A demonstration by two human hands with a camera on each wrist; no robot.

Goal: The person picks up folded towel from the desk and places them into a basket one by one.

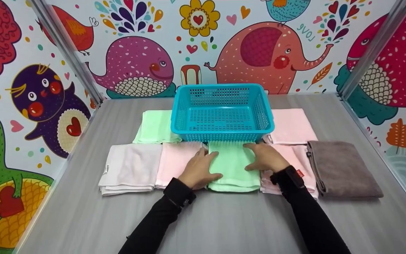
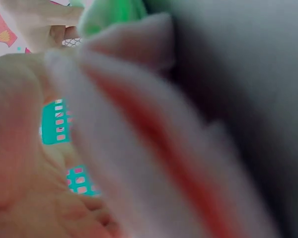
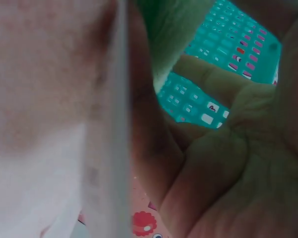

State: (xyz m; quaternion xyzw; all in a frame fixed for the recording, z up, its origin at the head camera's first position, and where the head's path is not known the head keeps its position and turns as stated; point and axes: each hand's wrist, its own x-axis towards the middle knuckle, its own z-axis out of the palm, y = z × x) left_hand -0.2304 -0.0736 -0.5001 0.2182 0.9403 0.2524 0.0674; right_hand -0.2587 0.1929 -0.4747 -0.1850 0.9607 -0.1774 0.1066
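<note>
A folded light green towel [image 1: 234,165] lies flat in the middle of the front row, just before a blue plastic basket [image 1: 222,135]. At its left side is my left hand [image 1: 196,168], thumb and forefinger spread along the edge over a folded pink towel [image 1: 169,160]. My right hand [image 1: 267,157] touches the opposite side, thumb and forefinger apart on the green cloth, above another pink towel [image 1: 303,158] with a red tag. Blurred cloth [image 2: 139,129] covers much of the left wrist view. The right wrist view shows the palm [image 3: 213,173] beside green cloth [image 3: 174,34].
A whitish folded towel [image 1: 130,165] ends the front row at left, a grey-brown one [image 1: 345,169] at right. Behind lie a green towel [image 1: 155,125] and a pink one [image 1: 291,125], flanking the basket. Cartoon-printed walls [image 1: 224,46] enclose the grey table [image 1: 231,225].
</note>
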